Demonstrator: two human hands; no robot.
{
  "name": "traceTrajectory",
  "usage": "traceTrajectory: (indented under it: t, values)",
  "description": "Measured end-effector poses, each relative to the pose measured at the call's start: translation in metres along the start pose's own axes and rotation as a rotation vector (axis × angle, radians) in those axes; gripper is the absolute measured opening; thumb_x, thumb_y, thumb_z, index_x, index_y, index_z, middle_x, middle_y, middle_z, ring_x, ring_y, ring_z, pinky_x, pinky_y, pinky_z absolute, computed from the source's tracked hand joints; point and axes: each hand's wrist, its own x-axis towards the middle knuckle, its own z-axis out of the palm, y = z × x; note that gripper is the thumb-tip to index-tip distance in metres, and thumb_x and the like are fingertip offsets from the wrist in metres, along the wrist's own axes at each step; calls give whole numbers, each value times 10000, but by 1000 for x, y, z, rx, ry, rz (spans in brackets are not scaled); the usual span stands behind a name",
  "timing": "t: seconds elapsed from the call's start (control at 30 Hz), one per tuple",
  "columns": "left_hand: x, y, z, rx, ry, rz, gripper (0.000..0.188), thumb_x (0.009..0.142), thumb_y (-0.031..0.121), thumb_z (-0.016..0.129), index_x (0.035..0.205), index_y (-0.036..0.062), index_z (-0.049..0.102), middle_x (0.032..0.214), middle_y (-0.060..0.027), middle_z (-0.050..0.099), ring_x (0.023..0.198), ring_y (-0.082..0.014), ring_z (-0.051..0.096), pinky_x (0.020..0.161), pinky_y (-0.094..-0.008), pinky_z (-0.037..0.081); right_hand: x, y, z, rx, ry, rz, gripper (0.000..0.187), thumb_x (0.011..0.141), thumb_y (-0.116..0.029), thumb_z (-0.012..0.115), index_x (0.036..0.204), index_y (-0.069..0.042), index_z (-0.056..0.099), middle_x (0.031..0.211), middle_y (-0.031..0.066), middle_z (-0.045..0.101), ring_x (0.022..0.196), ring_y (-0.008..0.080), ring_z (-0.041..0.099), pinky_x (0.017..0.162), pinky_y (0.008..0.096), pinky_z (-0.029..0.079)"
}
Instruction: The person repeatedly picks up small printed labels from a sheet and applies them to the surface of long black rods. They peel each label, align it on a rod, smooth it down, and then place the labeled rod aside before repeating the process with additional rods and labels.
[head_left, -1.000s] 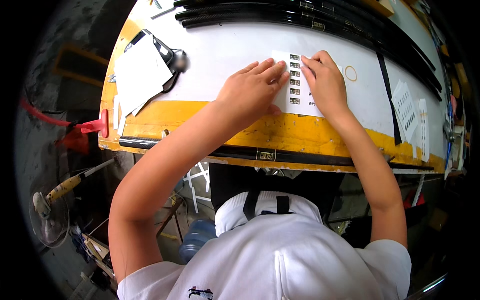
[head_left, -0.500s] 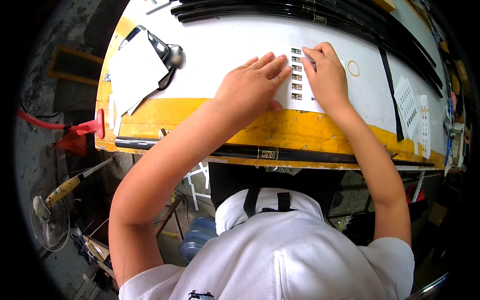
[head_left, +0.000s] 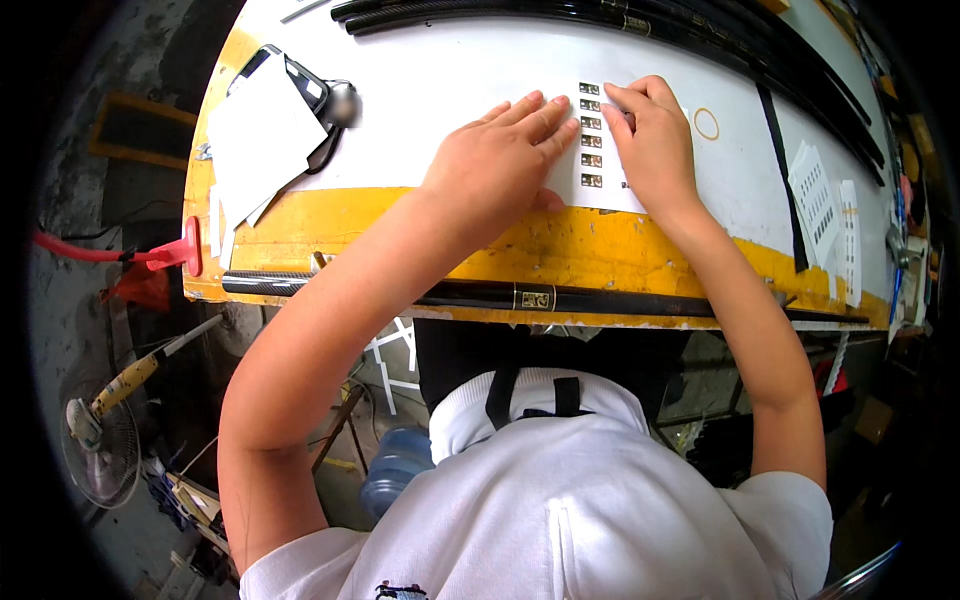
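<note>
A white sticker sheet (head_left: 600,196) lies on the table, with a column of small dark picture stickers (head_left: 591,124) running down it. My left hand (head_left: 495,155) is pressed flat on the left part of the sheet, fingers stretched out and their tips beside the stickers. On the other side of the column, my right hand (head_left: 655,145) has its thumb and index finger bent toward the upper stickers. Its other fingers are curled in, and a small dark bit shows under them; what they hold, if anything, I cannot make out.
A long black tube (head_left: 590,300) lies along the table's yellow front edge (head_left: 560,245); more black tubes (head_left: 490,12) lie at the back. A tan rubber band (head_left: 707,124) is right of my right hand. White papers (head_left: 262,130) cover a dark device at left; printed sheets (head_left: 815,195) lie at right.
The view has shifted slightly, so the table sits a little higher in the picture. Both hands keep nearly the same places beside the stickers.
</note>
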Motion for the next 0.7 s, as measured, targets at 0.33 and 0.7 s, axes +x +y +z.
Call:
traceTrajectory:
  t: [0.33,0.7]
  values:
    - [0,1,0,17,14,-8,664,806,270,685,1417,152,450,1499,-29,381,1404,-220,317,1147,-356,322,1,-2,-6,-8,-72,38,158,853,-122,657,967,-15,681,928,103,594,816,274,613,728,382,501]
    - [-1,0,1,8,9,-19,657,813,281,674,1419,165,448,1507,-15,368,1408,-213,306,1145,-359,328,23,15,-1,69,-77,97,155,834,-144,676,923,-21,644,935,97,618,851,237,628,773,340,510]
